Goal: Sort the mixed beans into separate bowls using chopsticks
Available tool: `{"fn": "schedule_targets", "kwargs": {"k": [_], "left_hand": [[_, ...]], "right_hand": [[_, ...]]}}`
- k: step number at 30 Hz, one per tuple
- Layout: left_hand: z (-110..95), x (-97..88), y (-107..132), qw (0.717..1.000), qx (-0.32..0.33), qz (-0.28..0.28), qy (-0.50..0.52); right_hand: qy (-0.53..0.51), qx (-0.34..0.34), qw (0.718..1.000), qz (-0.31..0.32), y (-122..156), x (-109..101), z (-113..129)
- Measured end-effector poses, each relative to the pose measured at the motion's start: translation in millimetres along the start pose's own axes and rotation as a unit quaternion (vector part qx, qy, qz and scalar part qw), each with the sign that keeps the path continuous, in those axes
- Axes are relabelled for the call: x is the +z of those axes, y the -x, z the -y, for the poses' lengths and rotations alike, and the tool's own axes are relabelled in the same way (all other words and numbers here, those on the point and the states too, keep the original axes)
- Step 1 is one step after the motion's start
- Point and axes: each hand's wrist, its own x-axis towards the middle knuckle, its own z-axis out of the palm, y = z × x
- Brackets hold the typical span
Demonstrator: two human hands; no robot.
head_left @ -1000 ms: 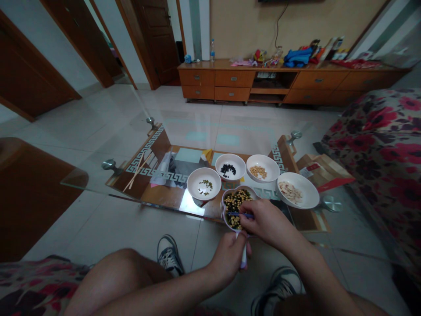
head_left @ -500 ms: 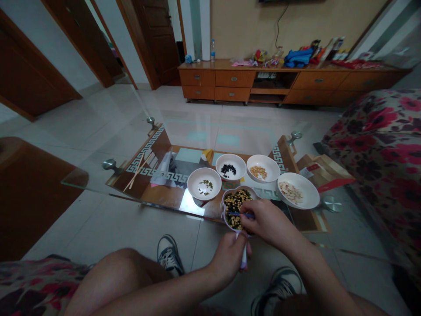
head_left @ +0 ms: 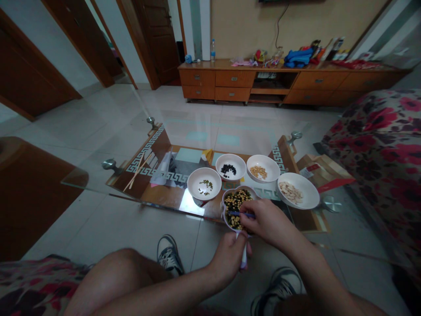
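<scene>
My left hand (head_left: pixel 230 254) is closed round the pale handle (head_left: pixel 244 254) of a flower-shaped bowl (head_left: pixel 225 193) with a lilac rim. Mixed beans (head_left: pixel 234 202), dark green, black and yellow, fill the bowl. Over its right side my right hand (head_left: pixel 255 215) pinches a slim blue stick-like tool (head_left: pixel 233 213), whose left end lies among the beans; its exact kind is too small to make out. Beyond stand white bowls: one with green beans (head_left: pixel 205 187), one with black beans (head_left: pixel 228 170), one with yellow beans (head_left: pixel 258 172) and one with pale flat pieces (head_left: pixel 291 193).
The bowls rest on a glass-topped table (head_left: pixel 210 131) with metal fittings. Chopsticks (head_left: pixel 136 173) lie at its left. A brown paper bag (head_left: pixel 324 169) is at the right, near a flowered sofa cover (head_left: pixel 381 127). A long wooden cabinet (head_left: pixel 233 80) lines the far wall.
Very little differs. My right hand and the blue tool have shifted very slightly over the beans; my left hand keeps its hold on the handle.
</scene>
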Motion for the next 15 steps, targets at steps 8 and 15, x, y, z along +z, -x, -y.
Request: {"fn": "schedule_targets", "kwargs": {"k": [8,15], "left_hand": [[1,-0.8,0,1.000,0.006,-0.001,0.003],[1,0.6,0,1.000,-0.002,-0.003,0.010]], "right_hand": [[-0.011,-0.018,0.997,-0.077,-2,-6,3],[-0.036,-0.028,0.985,-0.167,-13,-7,21]]}}
